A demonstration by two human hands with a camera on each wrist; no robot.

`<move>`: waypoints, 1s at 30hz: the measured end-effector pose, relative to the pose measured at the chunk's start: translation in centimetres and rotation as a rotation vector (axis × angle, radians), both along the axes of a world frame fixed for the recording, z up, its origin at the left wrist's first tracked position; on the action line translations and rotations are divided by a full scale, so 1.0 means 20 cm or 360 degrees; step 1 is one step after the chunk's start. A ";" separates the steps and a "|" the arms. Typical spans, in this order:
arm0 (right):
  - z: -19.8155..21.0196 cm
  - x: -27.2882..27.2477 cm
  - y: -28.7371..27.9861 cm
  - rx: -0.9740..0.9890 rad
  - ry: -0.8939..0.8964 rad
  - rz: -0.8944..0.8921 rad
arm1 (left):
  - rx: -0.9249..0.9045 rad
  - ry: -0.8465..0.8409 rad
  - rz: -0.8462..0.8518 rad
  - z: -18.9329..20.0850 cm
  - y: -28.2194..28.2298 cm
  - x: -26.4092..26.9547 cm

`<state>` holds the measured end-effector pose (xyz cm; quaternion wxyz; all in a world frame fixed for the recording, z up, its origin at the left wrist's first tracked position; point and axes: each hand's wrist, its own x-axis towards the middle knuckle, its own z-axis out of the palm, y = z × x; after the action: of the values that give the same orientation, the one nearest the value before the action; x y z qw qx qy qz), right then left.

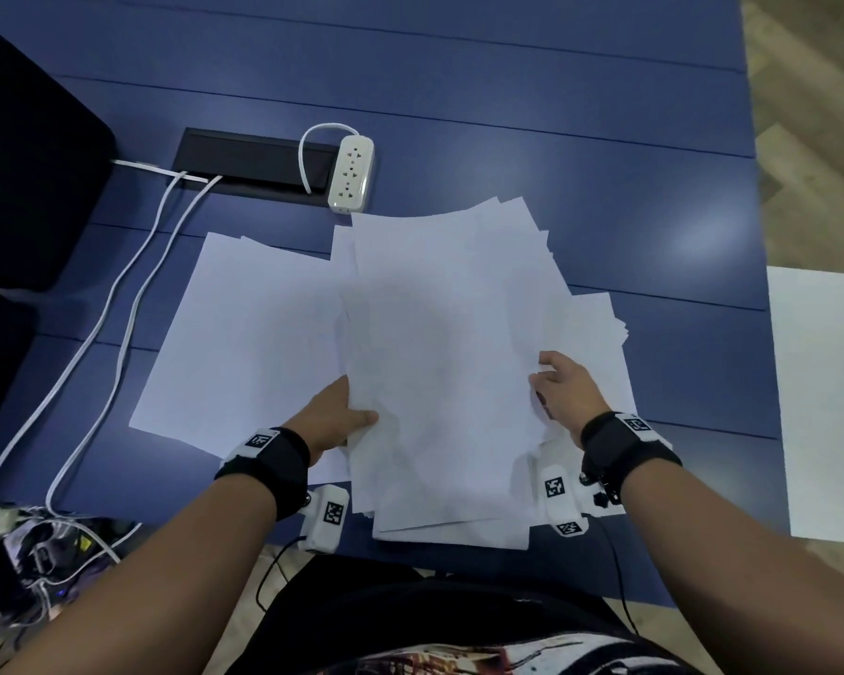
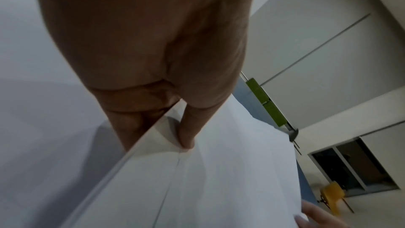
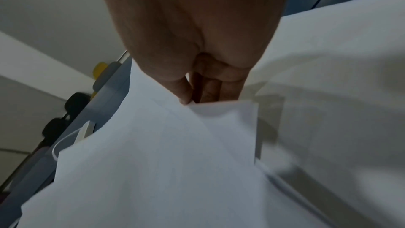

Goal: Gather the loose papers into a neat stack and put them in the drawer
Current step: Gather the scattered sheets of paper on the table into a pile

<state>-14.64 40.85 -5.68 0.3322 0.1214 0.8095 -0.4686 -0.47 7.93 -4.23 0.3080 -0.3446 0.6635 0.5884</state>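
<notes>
Evidently thin, floppy white paper sheets [image 1: 439,333] on blue bench [image 1: 605,138]; left hand [image 1: 335,419] and right hand [image 1: 564,382] pinched opposite side edges; likely slippery.

Blue table [image 1: 507,90], seams running across its top, and there's paper everywhere on it. The left hand [image 1: 335,416] and right hand [image 1: 564,387] pinch a thick bundle of papers [image 1: 434,333] by its side edges, and under that grip more loose sheets [image 1: 244,333] lie flat on the blue, fanning out left of the left hand. Further sheets poke out to the right of the right hand. Beyond the held bundle sits a white power strip [image 1: 352,172], touching a black cable tray [image 1: 254,160] sunk in the tabletop. Two white cables [image 1: 118,304] trail from there, well left of the grip, down to the near edge.
</notes>
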 end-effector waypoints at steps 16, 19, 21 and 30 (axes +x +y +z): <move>0.01 0.03 -0.09 0.0366 0.0184 0.0145 | 0.0003 0.0197 0.0363 -0.02 0.13 -0.04; 0.04 -0.07 0.10 0.0974 0.0284 -0.0051 | -0.0112 0.0240 0.0332 -0.02 0.09 -0.02; 0.03 -0.10 0.24 0.1196 0.0151 -0.0077 | -0.0187 0.0270 0.0327 -0.03 0.06 -0.01; -0.01 -0.12 0.29 0.0691 -0.0036 0.0011 | 0.0141 0.0086 0.0375 -0.03 0.02 -0.02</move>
<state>-17.06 46.60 -5.80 0.3089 0.1924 0.8881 -0.2808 -0.81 8.33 -4.85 0.2337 -0.3903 0.5999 0.6582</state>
